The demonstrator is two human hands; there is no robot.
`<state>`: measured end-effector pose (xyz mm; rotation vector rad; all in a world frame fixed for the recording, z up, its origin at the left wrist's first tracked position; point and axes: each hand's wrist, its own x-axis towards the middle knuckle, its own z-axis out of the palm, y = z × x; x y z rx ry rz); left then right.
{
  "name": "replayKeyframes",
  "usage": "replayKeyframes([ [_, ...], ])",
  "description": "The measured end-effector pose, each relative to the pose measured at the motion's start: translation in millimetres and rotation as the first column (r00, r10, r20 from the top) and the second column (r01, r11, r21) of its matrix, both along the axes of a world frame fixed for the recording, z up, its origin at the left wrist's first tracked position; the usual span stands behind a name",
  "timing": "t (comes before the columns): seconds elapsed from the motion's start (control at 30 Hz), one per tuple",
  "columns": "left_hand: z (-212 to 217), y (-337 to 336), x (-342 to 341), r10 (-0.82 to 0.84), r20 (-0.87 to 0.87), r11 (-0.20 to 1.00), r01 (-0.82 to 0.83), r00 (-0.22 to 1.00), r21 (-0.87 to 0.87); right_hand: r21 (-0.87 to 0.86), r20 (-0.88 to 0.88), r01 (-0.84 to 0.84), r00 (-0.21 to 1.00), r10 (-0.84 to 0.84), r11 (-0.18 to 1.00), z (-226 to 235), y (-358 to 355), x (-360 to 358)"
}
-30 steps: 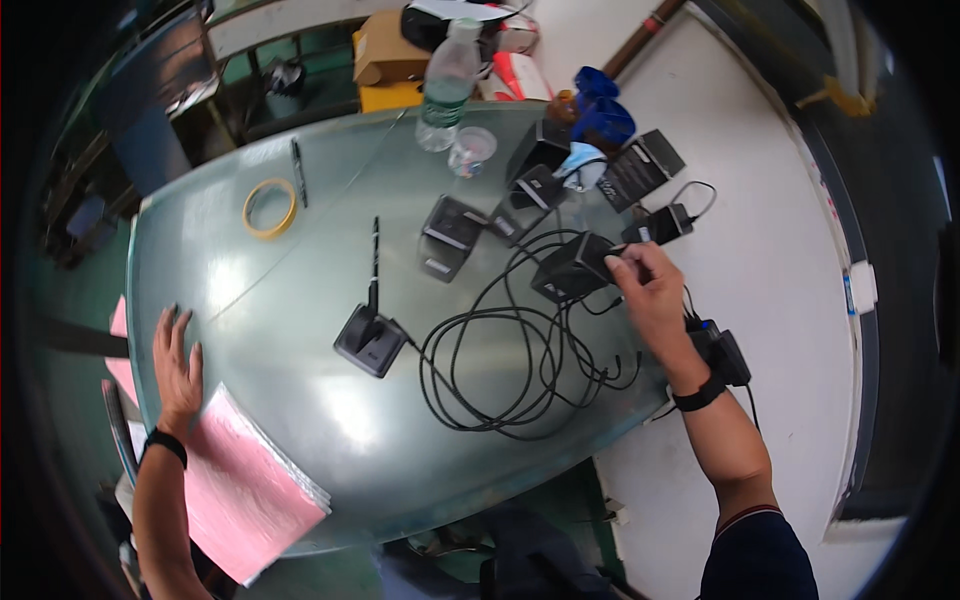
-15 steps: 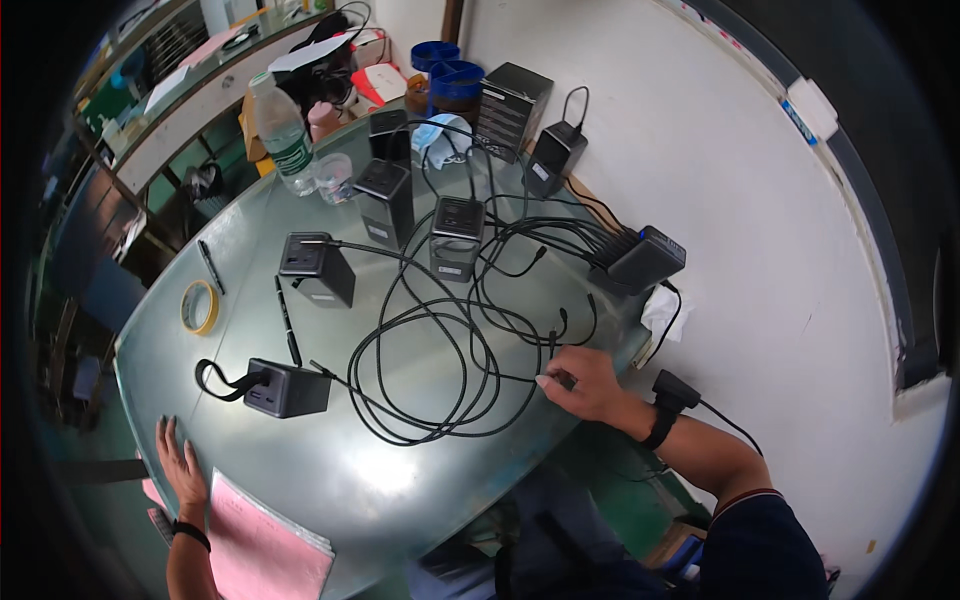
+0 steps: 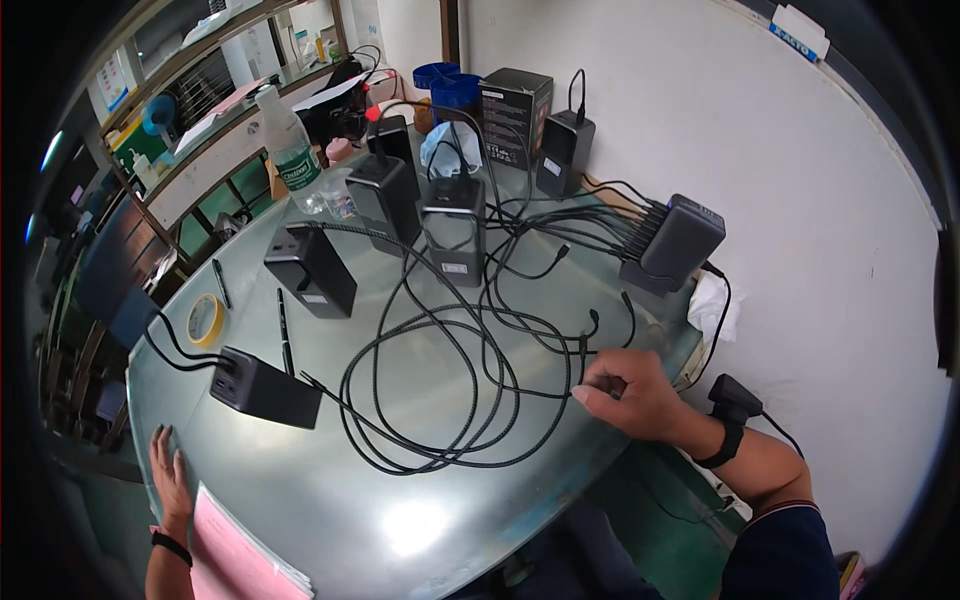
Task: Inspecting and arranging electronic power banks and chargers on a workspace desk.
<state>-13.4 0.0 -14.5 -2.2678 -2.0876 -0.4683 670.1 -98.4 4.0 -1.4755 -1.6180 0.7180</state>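
My left hand (image 3: 172, 480) lies with its fingers stretched out on the table's left edge, beside a pink sheaf of papers (image 3: 235, 550). At the right edge my right hand (image 3: 640, 392) is closed, with fingers curled in and the thumb tip against a looped black braided cable (image 3: 480, 420). What its fingers enclose is hidden. The loops lie across the middle of the table. Left of them, a black power block (image 3: 270, 392) with two cables plugged in lies tilted. Farther back stand more black blocks, among them one (image 3: 312, 272) and another (image 3: 455, 235).
A black multi-port charger (image 3: 680, 245) with many cables plugged in stands at the right by the wall. A pen (image 3: 286, 330) and a yellow tape roll (image 3: 205, 320) lie at left. Behind are a plastic bottle (image 3: 292, 155), a blue mask (image 3: 450, 150) and a black box (image 3: 515, 115).
My view has shifted, so things sit differently in the picture. Both hands keep about the same place and pose: left flat at the edge, right curled by the cable.
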Motion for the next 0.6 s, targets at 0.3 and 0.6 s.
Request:
replayKeyframes([
  [0.3, 2.1, 0.4, 12.4, 0.023, -0.033, 0.999, -0.022, 0.999, 0.025, 0.064, -0.024, -0.088, 0.996, 0.090, 0.994, 5.5, 7.2, 6.7],
  [0.6, 10.1, -8.9, 18.6, 0.034, -0.020, 0.998, -0.033, 0.999, 0.058, 0.714, 0.343, -0.243, 0.939, -0.025, 0.656, 120.8, 160.2, -69.2],
])
